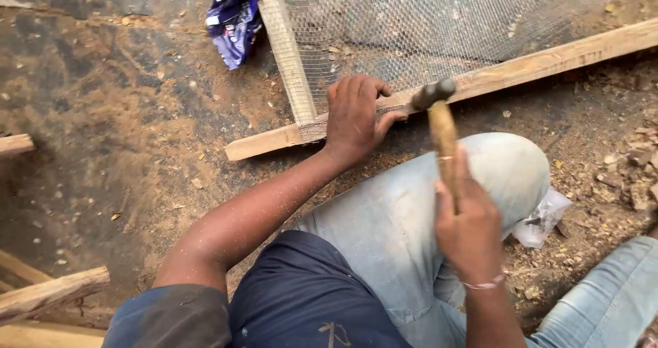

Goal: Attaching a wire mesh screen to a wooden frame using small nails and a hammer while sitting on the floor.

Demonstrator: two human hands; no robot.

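My left hand [355, 118] presses down on a wooden batten [534, 65] that runs across the ground, at the corner where it meets a second batten [284, 50]. Wire mesh [425, 26] is stretched over this wooden frame. My right hand [469, 231] grips the wooden handle of a hammer [440, 125]. The dark metal head of the hammer hovers just above the batten, right of my left fingers. My bent knee in pale jeans [439, 204] lies between the two hands.
The ground is bare earth covered in sawdust and wood chips. A crumpled blue and white wrapper [234, 19] lies by the frame's far corner. Rough wood pieces [48, 293] lie at the lower left. A clear plastic bag [545, 218] sits beside my knee.
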